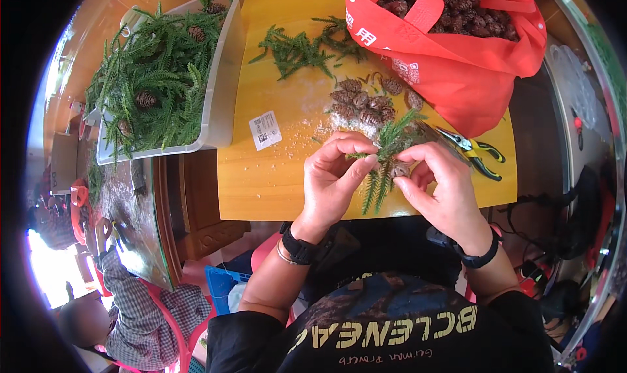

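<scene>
My left hand and my right hand meet over the front edge of a yellow wooden board. Together they hold a small bundle of green conifer sprigs with a brown pine cone tucked between the fingers. The sprigs fan out above and below my fingers. Just beyond my hands lies a cluster of loose pine cones on white crumbs. Yellow-and-black handled pliers lie on the board right of my right hand.
A red bag full of pine cones stands at the back right. Loose green sprigs lie at the board's back. A white tray of greenery and cones sits left. A white label lies on the board. Another person sits lower left.
</scene>
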The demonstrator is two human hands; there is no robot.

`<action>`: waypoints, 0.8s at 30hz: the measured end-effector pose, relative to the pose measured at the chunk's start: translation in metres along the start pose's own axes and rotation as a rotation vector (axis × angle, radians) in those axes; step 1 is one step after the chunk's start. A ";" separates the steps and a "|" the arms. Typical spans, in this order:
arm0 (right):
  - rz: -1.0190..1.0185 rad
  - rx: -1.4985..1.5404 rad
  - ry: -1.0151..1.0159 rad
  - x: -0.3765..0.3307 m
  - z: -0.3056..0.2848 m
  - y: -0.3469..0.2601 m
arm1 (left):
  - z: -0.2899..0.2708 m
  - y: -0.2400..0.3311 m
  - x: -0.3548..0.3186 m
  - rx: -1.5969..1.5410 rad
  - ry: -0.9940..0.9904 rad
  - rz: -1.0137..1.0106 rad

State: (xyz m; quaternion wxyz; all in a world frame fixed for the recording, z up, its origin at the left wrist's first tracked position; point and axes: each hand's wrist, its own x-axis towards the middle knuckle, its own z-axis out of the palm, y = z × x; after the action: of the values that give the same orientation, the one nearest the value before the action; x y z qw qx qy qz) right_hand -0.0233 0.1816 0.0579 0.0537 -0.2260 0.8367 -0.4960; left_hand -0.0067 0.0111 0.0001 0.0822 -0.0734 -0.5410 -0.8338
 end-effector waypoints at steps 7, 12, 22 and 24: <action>-0.026 0.105 0.077 0.000 0.008 0.005 | 0.004 0.005 -0.001 -0.128 0.020 -0.088; -0.038 0.075 0.063 0.002 0.008 0.000 | 0.005 0.005 -0.003 -0.145 0.027 -0.131; -0.194 -0.205 0.069 0.008 0.005 -0.006 | 0.004 0.005 -0.003 -0.187 0.007 -0.214; -0.201 -0.206 0.066 0.008 0.005 -0.005 | 0.006 0.005 -0.002 -0.178 0.035 -0.199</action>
State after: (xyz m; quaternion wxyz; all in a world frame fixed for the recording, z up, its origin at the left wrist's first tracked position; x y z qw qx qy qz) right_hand -0.0267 0.1722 0.0610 -0.0471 -0.2966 0.8576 -0.4176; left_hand -0.0035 0.0144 0.0068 0.0014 -0.0118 -0.4681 -0.8836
